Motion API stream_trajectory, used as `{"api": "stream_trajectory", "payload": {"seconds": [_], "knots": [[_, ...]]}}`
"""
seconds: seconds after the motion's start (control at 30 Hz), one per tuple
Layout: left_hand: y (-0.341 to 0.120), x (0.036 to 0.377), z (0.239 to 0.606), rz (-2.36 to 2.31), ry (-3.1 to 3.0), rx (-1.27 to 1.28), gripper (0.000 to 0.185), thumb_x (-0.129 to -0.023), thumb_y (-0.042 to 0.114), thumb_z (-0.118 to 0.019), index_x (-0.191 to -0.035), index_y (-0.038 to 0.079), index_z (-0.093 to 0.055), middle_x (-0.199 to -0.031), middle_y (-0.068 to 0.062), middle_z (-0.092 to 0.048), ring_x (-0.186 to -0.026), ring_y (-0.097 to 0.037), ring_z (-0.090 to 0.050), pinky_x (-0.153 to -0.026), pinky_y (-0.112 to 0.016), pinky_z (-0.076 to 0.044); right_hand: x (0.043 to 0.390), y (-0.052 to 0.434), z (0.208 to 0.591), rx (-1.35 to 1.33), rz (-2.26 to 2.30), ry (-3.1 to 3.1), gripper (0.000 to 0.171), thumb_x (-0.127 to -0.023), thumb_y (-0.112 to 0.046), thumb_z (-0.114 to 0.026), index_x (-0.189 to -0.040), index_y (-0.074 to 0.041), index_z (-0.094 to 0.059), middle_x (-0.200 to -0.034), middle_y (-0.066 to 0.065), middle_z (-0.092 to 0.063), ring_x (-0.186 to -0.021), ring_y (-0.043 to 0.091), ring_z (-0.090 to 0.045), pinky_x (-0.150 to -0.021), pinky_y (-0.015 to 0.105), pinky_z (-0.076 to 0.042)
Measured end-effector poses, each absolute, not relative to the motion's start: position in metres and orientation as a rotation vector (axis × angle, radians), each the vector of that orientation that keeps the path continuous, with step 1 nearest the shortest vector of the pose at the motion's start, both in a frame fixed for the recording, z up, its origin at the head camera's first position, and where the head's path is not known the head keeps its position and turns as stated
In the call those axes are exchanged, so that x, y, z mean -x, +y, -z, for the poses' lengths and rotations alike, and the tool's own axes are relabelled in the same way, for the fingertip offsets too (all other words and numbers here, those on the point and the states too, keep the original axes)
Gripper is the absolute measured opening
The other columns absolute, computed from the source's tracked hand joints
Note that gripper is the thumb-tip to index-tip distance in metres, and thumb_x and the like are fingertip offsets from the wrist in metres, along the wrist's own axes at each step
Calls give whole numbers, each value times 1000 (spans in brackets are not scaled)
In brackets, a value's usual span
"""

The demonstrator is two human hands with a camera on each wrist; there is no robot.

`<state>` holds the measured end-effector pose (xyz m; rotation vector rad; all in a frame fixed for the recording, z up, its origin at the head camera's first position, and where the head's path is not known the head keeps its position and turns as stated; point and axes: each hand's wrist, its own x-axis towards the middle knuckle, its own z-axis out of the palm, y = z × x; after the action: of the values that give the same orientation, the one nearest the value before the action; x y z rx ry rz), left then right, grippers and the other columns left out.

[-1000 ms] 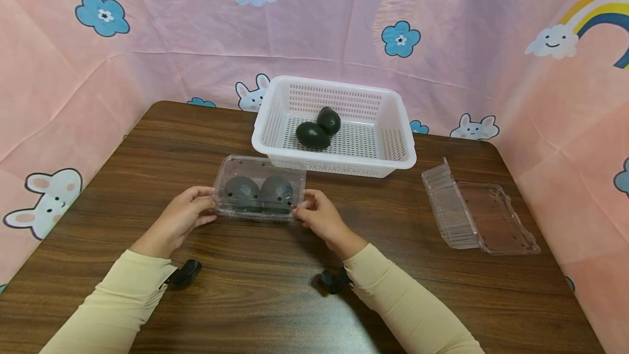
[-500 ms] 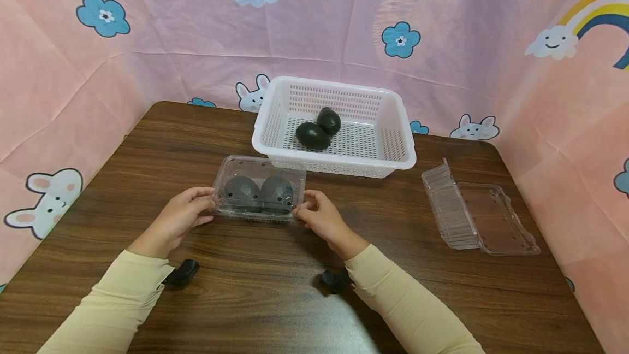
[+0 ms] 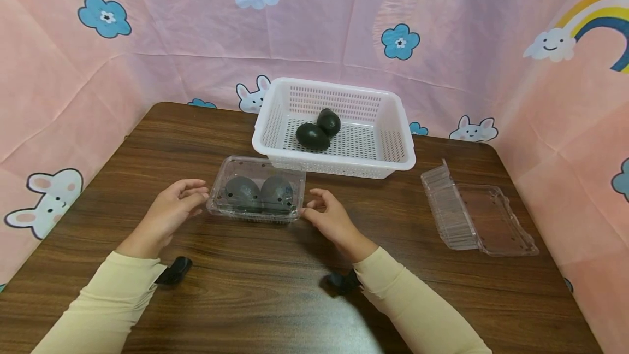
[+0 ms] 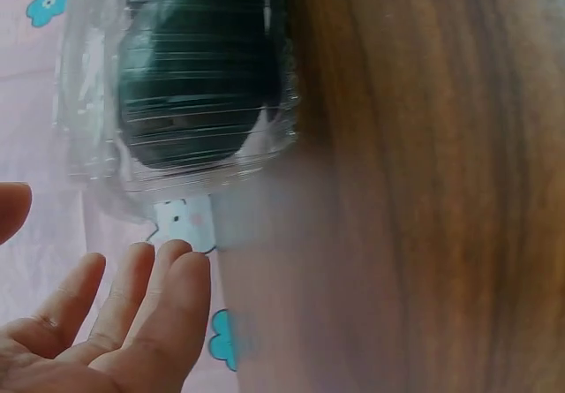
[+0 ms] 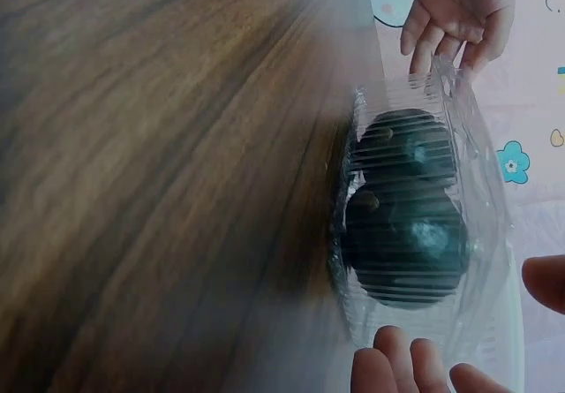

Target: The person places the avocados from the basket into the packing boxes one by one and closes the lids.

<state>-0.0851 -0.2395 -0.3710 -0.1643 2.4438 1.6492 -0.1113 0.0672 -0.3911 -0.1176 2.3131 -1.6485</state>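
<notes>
Pink-curtained table [image 3: 245, 266]; fingers [image 3: 194, 193] spread, just off closed clamshell [image 3: 256, 190] — unsnapped lid risked springing open, spilling avocados [image 3: 257, 193].

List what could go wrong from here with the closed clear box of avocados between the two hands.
1. Both the left hand and the right hand lie open beside the closed clear plastic clamshell box, not gripping it; a loose pickup could let the smooth plastic slip.
2. The two dark avocados inside may roll and shift the weight if it tilts.
3. The white perforated plastic basket stands just behind the box, so pushing it forward might bump the rim.
</notes>
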Motion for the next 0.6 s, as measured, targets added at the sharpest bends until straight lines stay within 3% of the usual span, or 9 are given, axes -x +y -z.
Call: {"api": "stream_trajectory", "payload": {"seconds": [0.07,0.13,0.4,0.5,0.6], "knots": [[-239,85,367,-1635,2475,166,54,-102,21,-44,-145,-8,-29,-141,-30,-41,-116,-24,-50,-86,-23,-50,111,70,388,127,1639,2338,57,-86,-15,-66,-138,-1,-46,-112,16,-59,-100,26,-59,-81,37,-50],[-239,84,363,-1622,2507,169,55,-101,23,-45,-145,-7,-30,-140,-28,-42,-115,-22,-50,-84,-22,-49,110,73,386,148,1635,2357,57,-86,-15,-66,-138,-1,-46,-113,16,-59,-105,30,-58,-84,40,-49],[-236,83,349,-1588,2627,124,55,-100,24,-49,-144,-5,-33,-140,-26,-43,-96,10,-46,-76,-11,-46,109,88,376,214,1605,2405,56,-87,-15,-66,-138,-5,-46,-119,18,-56,-110,31,-59,-89,45,-49],[-233,83,343,-1586,2652,120,54,-100,25,-49,-143,-5,-35,-139,-25,-44,-100,4,-49,-75,-10,-45,108,93,372,233,1598,2418,56,-86,-15,-65,-138,-5,-46,-121,19,-56,-111,31,-58,-88,45,-49],[-231,82,338,-1570,2670,114,54,-100,28,-49,-143,-3,-37,-139,-23,-45,-115,-15,-52,-78,-13,-44,108,98,368,249,1586,2430,55,-87,-15,-65,-138,-5,-46,-122,20,-55,-111,31,-58,-87,44,-50]]}}
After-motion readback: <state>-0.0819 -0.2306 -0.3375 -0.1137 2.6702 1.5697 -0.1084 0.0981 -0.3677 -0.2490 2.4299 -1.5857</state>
